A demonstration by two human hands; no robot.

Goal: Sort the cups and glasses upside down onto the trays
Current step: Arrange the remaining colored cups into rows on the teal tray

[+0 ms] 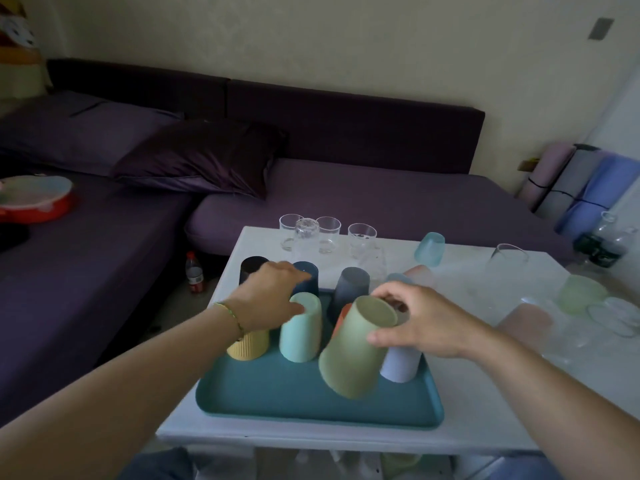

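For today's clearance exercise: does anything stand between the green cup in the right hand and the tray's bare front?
Nothing visible. The right hand holds the green cup tilted over the bare front of the tray; the mint cup and lilac cup stand beside it, not beneath.

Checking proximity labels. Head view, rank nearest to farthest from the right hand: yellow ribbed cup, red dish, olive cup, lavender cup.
1. olive cup: gripped by right hand, tilted.
2. lavender cup: under that hand.
3. yellow ribbed cup: teal tray, left side.
4. red dish: far left.
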